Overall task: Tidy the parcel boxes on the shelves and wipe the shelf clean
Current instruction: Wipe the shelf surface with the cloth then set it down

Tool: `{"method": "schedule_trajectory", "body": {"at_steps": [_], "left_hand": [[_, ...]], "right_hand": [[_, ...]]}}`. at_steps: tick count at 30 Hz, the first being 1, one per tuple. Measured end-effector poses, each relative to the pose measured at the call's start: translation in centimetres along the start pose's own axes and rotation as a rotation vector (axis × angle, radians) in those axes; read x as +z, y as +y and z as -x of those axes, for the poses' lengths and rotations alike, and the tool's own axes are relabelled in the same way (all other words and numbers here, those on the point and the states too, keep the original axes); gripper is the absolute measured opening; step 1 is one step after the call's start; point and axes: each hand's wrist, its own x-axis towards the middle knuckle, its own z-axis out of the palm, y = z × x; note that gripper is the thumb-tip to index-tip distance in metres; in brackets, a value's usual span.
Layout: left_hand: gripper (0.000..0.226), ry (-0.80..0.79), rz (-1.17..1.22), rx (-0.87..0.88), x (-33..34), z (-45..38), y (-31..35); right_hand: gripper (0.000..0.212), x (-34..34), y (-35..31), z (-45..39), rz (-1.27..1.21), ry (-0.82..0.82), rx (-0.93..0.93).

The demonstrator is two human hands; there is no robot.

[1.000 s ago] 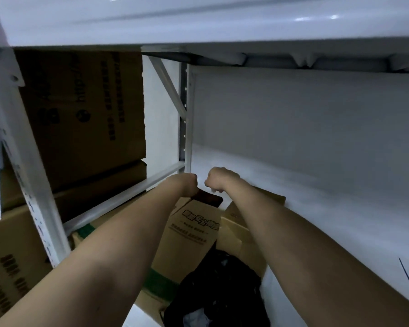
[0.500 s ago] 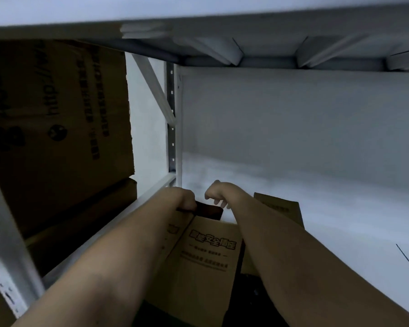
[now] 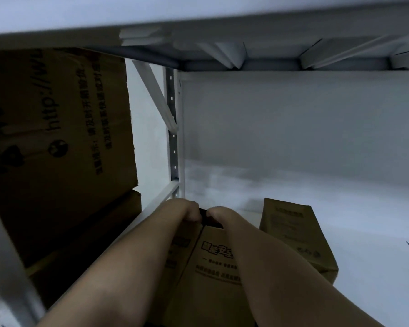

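Note:
A brown cardboard parcel box [image 3: 210, 274] with black printed characters sits on the white shelf [image 3: 340, 220] in front of me. Its far top edge is dark. My left hand [image 3: 182, 211] and my right hand [image 3: 222, 214] both curl over that far edge, side by side, fingers hidden behind it. A flap of the same box [image 3: 291, 234] stands up on the right side, beside my right forearm.
Large brown cartons [image 3: 57, 138] are stacked in the neighbouring bay on the left, behind a white upright [image 3: 174, 128] and a diagonal brace. The upper shelf's underside [image 3: 246, 43] hangs low overhead. White shelf surface stretches to the right and back.
The box has slid further back into the shelf with both hands on its far edge. My head has dropped lower, and the black contents seen earlier are out of view.

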Motion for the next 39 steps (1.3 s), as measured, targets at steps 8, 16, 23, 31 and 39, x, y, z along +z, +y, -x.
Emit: {"method": "schedule_trajectory", "body": {"at_steps": [8,16,23,31,39], "left_hand": [[0.045,0.011,0.038,0.020,-0.6,0.3,0.0],[0.040,0.027,0.051,0.027,-0.8,1.1,0.0],[0.048,0.058,0.059,-0.050,-1.1,1.5,0.7],[0.056,0.142,0.146,-0.056,-1.0,2.7,1.2],[0.047,0.160,0.196,-0.048,-0.8,3.3,1.8]], "right_hand": [[0.016,-1.1,-0.3,3.3,0.186,-0.112,-0.075],[0.031,-0.9,-0.3,3.0,0.193,-0.061,-0.026],[0.021,-1.4,-0.3,1.0,-0.282,0.164,0.011],[0.048,-1.7,0.5,1.1,-0.822,0.085,0.165],[0.034,-2.2,0.4,0.9,-0.735,0.053,0.204]]}}
